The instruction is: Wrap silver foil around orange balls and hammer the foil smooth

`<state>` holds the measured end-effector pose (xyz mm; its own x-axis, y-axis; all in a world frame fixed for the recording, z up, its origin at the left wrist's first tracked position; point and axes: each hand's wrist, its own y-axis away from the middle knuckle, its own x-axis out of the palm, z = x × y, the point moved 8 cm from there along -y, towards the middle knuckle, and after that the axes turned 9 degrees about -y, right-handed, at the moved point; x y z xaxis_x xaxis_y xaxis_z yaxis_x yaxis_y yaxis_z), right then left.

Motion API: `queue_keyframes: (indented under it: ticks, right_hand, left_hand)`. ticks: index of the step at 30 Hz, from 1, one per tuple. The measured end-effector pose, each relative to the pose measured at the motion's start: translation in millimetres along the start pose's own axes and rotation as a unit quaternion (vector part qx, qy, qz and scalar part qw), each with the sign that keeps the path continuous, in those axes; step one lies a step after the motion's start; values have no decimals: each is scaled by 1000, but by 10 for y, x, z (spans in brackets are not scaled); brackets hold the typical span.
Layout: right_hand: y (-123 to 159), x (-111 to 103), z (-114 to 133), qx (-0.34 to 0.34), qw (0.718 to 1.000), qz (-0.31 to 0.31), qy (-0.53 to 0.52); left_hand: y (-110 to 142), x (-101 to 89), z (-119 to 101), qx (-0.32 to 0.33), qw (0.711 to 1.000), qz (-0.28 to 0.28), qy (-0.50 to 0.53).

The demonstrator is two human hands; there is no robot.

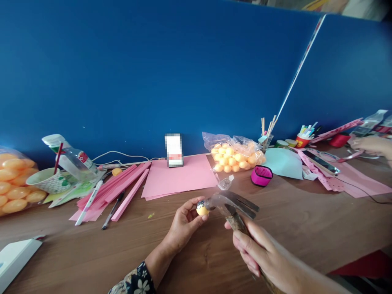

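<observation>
Between the thumb and fingers of my left hand is a small orange ball, like a ping-pong ball, with a dark and silvery patch on top. My right hand is closed round the wooden handle of a claw hammer. The hammer's striking end is at the ball's right side; whether they touch, I cannot tell. Just beyond the hammer head lies a small clear plastic piece on the brown table.
Pink paper sheets lie ahead, below a blue partition. Bags of orange balls stand at the middle and far left. A magenta band is near my right hand. Pink strips lie left. Another person's hand is far right.
</observation>
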<state>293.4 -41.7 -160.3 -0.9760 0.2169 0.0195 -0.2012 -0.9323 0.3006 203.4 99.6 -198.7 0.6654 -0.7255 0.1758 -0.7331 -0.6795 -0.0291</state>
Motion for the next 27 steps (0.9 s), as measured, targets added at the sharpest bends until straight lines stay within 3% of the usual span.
queue_keyframes:
  ticks: [7,12,20,27]
  right_hand:
    - [17,-12,34,-13,1000,-11,-6]
    - [2,34,11,2,1000,16,-27]
    - [61,-58,50,-7,1000,-19,-19]
    - [12,37,42,9,999,14,-33]
  left_hand:
    - [4,-3,6,-13,1000,-11,23]
    - [0,5,21,-1,1000,10,28]
    - [-25,-128,78,-6,998,-40,52]
    - [-4,-21,45,-3,999,0,51]
